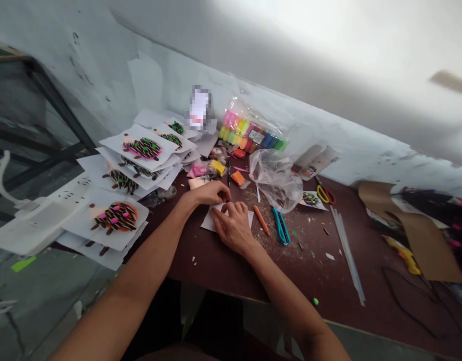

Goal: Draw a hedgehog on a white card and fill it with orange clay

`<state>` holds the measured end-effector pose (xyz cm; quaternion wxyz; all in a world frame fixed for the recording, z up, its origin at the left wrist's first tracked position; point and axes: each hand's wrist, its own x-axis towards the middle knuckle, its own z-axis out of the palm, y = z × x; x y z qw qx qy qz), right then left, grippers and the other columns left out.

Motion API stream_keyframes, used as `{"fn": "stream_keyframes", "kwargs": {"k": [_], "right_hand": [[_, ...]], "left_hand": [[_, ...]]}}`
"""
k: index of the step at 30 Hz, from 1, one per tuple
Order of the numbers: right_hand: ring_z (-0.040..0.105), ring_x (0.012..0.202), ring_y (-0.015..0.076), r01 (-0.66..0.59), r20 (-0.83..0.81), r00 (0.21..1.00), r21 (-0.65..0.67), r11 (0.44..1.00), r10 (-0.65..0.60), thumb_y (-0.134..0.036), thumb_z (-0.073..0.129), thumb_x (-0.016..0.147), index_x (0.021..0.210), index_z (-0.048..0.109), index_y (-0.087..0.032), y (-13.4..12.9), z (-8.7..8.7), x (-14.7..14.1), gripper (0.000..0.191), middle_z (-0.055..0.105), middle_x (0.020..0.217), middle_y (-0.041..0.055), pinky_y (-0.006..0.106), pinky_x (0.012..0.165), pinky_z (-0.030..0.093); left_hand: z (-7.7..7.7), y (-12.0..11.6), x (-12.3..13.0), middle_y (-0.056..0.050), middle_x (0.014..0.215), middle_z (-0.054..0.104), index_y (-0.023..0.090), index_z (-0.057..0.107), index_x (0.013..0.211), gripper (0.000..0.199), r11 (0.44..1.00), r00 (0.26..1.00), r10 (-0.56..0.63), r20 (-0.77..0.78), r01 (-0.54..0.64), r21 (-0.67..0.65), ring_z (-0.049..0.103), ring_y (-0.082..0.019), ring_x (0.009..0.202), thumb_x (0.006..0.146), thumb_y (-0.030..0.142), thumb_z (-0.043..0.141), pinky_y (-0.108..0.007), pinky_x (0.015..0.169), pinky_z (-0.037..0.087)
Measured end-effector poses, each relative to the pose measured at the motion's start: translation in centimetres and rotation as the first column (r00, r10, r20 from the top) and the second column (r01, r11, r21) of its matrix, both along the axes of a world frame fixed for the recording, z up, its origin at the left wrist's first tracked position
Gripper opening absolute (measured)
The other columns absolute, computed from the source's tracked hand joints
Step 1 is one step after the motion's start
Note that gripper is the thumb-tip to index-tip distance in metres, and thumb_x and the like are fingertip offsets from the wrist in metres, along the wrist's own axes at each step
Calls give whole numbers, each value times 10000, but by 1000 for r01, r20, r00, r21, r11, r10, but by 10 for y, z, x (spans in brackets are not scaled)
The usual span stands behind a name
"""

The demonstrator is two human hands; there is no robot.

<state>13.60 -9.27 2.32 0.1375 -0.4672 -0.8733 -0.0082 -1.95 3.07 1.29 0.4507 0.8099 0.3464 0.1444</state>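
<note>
- Left hand (206,193) curls over a small white paper sheet (207,224), right hand (233,228) bends onto it, fingers together; any pinch is hidden.
- The sheet lies mid-frame on the desk (216,271).
- Clay-decorated paper cards (118,218) lie stacked at left, apparently finished.

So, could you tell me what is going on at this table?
The left hand and right hand both rest on a small white paper on a dark red table. Cards with spiky clay figures lie stacked to the left, and a bag of coloured clay sits beyond.
</note>
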Motion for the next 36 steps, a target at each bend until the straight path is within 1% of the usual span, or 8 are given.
{"fn": "stream_keyframes", "kwargs": {"k": [9,14,19,26,29,31,33,36], "right_hand": [[451,1010,254,-11,70,998,-17,1000,12,-347,501,1011,1101,703,-205,0,4,-9,263,593,1088,109,432,983,287],[477,993,236,-41,1,999,19,999,41,-333,503,1012,1134,710,-220,-3,1,-4,265,618,1078,90,419,1000,290],[474,962,232,30,-49,998,72,997,-27,-299,485,1019,1188,713,-235,-4,-2,2,290,624,1024,84,411,970,308],[465,987,244,-22,14,1000,8,1000,22,-335,517,1004,1167,704,-212,-4,0,-4,278,603,1059,98,425,973,301],[473,995,235,-48,-26,998,6,999,49,-319,522,1002,1145,712,-221,-3,0,-1,257,607,1065,88,417,980,300],[482,983,225,-34,-83,996,22,999,35,-293,515,1004,1128,723,-235,-3,0,4,249,615,1044,76,402,962,312],[484,946,220,37,-122,992,54,998,-30,-277,507,1003,1071,741,-236,-2,0,11,247,620,993,70,397,928,323],[476,906,218,61,-112,992,82,995,-51,-275,512,995,982,754,-222,-2,-1,16,248,619,950,71,398,905,325]], "left_hand": [[3,-2,0,-44,813,737,100,761,926,388,1000,1000,-1,-10,2,7,634,-154,725,612,24,547,-220,658,449],[1,-2,0,-32,787,725,108,761,920,377,1000,1000,-8,14,8,10,630,-148,706,617,45,547,-215,650,452],[-1,-1,-1,-44,842,744,113,759,906,372,1000,1000,-2,18,2,27,645,-151,760,617,22,543,-212,681,458],[-1,0,-1,-52,855,749,105,759,947,398,999,1000,-4,-20,4,34,653,-159,772,624,26,540,-213,676,463],[-2,1,-1,-45,867,754,116,760,937,388,998,1000,-24,-8,24,51,659,-162,791,616,33,557,-216,695,471],[-3,1,-1,-43,875,757,119,759,915,375,998,1000,-24,7,24,62,659,-161,796,613,29,556,-220,709,476],[-2,1,0,-45,876,755,114,758,904,374,998,1000,-18,11,17,60,654,-156,781,614,19,543,-223,703,474],[1,-1,0,-47,850,745,105,758,918,387,999,1000,-11,-6,11,38,639,-151,736,615,9,538,-230,677,465]]}}
